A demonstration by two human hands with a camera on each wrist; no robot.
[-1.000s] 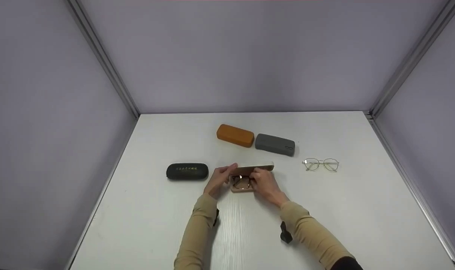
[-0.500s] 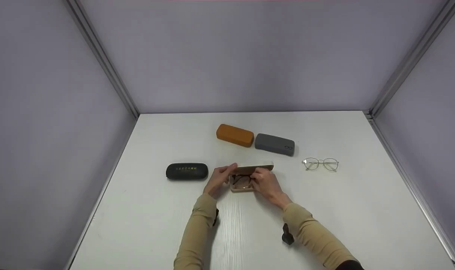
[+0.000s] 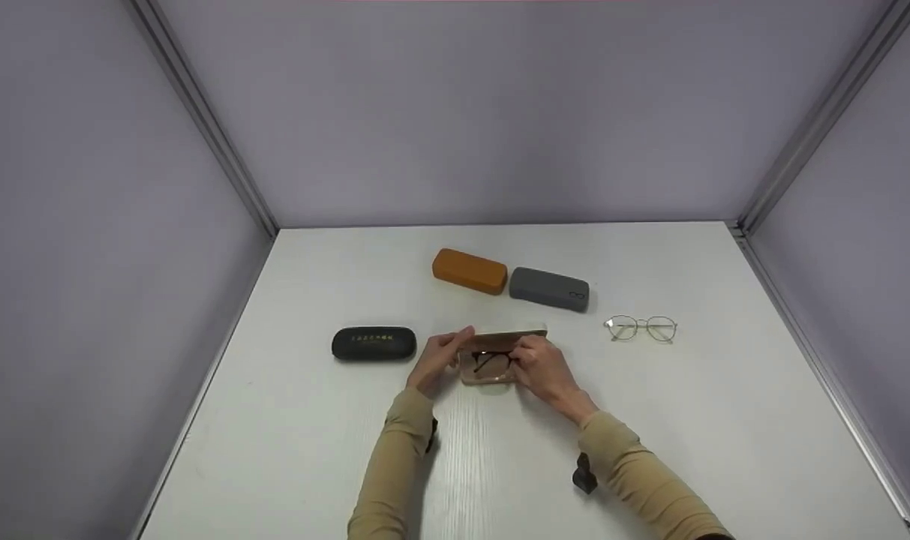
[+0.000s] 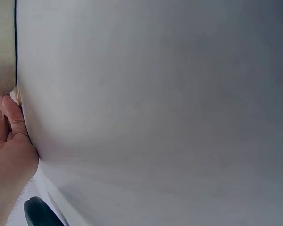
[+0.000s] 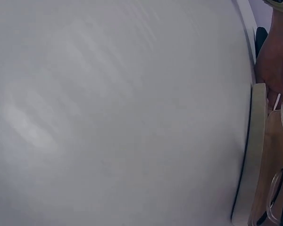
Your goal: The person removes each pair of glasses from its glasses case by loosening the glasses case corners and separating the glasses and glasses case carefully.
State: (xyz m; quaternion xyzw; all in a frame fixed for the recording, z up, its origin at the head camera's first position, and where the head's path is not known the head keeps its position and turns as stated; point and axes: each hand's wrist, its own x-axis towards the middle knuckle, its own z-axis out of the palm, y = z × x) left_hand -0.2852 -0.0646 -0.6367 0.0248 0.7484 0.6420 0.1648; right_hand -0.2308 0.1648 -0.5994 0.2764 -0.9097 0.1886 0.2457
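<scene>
An opened glasses case (image 3: 486, 379), pale outside and brownish-pink inside, lies on the table in front of me, its lid raised at the back. My left hand (image 3: 434, 362) holds the case at its left end, thumb at the lid; in the left wrist view, the left hand (image 4: 14, 146) grips the case's pale end (image 4: 4, 52). With its fingertips my right hand (image 3: 542, 367) pinches a pair of dark-rimmed glasses (image 3: 492, 354) at their right side, over the case. In the right wrist view, the glasses (image 5: 273, 207) have clear lower rims and dark temples; the right hand is out of that view.
A black glasses case (image 3: 374, 343) with gold lettering lies to the left. Behind are an orange case (image 3: 470, 271) and a grey case (image 3: 550, 289), close together. Thin-framed glasses (image 3: 641, 328) rest to the right on the white table (image 3: 312, 450).
My right hand has shifted slightly right, and the dark-rimmed glasses have moved right with it. The left hand and the case have stayed in place.
</scene>
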